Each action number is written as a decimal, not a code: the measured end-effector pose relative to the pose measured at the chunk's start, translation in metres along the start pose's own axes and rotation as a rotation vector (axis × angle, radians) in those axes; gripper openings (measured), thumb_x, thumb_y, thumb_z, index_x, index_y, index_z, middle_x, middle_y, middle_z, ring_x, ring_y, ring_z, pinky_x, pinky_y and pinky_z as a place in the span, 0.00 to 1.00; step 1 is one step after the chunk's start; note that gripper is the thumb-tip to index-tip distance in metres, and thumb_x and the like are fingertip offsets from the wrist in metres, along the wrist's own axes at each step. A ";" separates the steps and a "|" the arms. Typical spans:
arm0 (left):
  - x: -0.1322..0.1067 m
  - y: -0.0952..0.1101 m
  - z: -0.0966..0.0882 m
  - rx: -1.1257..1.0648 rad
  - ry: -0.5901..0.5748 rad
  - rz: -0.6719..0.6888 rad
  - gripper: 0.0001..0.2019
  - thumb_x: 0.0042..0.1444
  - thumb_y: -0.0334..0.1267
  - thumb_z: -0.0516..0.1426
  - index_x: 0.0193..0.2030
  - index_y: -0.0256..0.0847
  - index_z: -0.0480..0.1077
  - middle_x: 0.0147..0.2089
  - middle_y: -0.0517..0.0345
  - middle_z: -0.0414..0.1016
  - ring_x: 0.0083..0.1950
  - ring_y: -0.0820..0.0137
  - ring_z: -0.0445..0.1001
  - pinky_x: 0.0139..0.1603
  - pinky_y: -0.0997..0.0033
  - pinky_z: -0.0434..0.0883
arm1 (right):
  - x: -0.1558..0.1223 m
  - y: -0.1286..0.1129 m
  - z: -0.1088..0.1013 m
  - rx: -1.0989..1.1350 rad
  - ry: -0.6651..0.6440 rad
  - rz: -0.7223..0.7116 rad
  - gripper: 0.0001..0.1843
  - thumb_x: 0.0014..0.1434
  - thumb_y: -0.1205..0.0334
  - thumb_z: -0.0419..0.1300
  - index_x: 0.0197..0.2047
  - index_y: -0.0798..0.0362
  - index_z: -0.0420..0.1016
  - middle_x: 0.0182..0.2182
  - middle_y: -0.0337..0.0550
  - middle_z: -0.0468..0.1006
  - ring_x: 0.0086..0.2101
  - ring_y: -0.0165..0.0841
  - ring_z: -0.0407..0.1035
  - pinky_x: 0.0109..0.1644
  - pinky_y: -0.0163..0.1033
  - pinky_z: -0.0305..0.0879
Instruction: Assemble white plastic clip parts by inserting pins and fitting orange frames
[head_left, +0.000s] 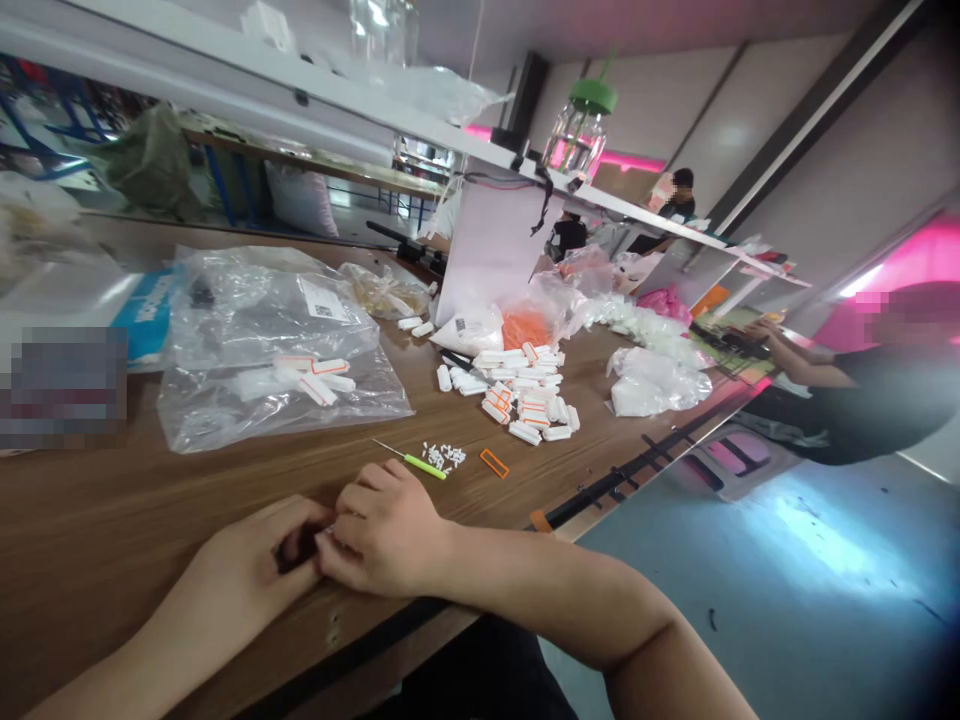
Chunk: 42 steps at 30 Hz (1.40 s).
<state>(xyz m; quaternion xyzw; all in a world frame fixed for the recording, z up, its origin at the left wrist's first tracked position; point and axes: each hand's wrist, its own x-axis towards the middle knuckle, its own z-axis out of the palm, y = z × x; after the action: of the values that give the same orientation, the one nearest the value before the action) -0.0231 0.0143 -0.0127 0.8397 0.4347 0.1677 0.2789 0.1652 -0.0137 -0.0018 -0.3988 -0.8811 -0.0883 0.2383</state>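
Near the table's front edge, my left hand [274,550] and my right hand [384,530] meet with their fingertips bent together. Both are closed around something small that the fingers hide. Just beyond them lies a thin tool with a bright green handle [426,467] and a needle-like metal shaft. Beside it is a scatter of tiny white pieces [452,456]. An orange rectangular frame [493,463] rests flat to the right. Farther back spreads a pile of white oblong plastic parts [525,385], several with orange frames on them.
At the left, a clear plastic bag [247,410] has several white parts on it. Filled clear bags [660,382] line the right side. A shelf [337,110] runs above the table, bearing a jar with a green lid [592,97]. Another person [862,385] sits at the right.
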 end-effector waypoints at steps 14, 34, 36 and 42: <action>-0.003 0.010 -0.005 -0.056 -0.064 -0.002 0.07 0.55 0.40 0.55 0.37 0.42 0.72 0.29 0.62 0.70 0.31 0.69 0.69 0.34 0.71 0.64 | -0.002 0.002 -0.012 0.156 -0.055 0.097 0.19 0.65 0.54 0.56 0.25 0.53 0.75 0.30 0.39 0.76 0.34 0.32 0.63 0.41 0.42 0.55; -0.002 0.020 -0.006 -0.135 0.092 0.081 0.07 0.51 0.37 0.63 0.36 0.40 0.72 0.31 0.62 0.69 0.32 0.72 0.68 0.33 0.74 0.64 | -0.004 0.006 -0.018 0.386 0.088 0.067 0.11 0.63 0.67 0.57 0.30 0.52 0.77 0.32 0.43 0.77 0.33 0.34 0.66 0.39 0.43 0.57; -0.002 0.021 -0.006 -0.106 0.073 0.089 0.07 0.51 0.39 0.63 0.36 0.40 0.73 0.32 0.61 0.71 0.33 0.71 0.70 0.35 0.74 0.65 | -0.005 0.007 -0.019 0.371 0.059 0.039 0.11 0.63 0.66 0.57 0.30 0.51 0.77 0.33 0.43 0.77 0.33 0.34 0.66 0.39 0.44 0.57; 0.001 0.015 -0.006 -0.026 0.041 0.141 0.11 0.54 0.44 0.63 0.41 0.42 0.72 0.38 0.60 0.75 0.40 0.69 0.75 0.42 0.72 0.69 | -0.012 0.021 -0.006 0.301 0.105 -0.076 0.09 0.63 0.57 0.58 0.34 0.47 0.77 0.34 0.45 0.77 0.34 0.38 0.69 0.38 0.45 0.60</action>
<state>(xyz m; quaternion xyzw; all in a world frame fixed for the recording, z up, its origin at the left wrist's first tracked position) -0.0165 0.0101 0.0012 0.8608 0.3780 0.2097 0.2685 0.1895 -0.0095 -0.0032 -0.3199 -0.8850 0.0152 0.3379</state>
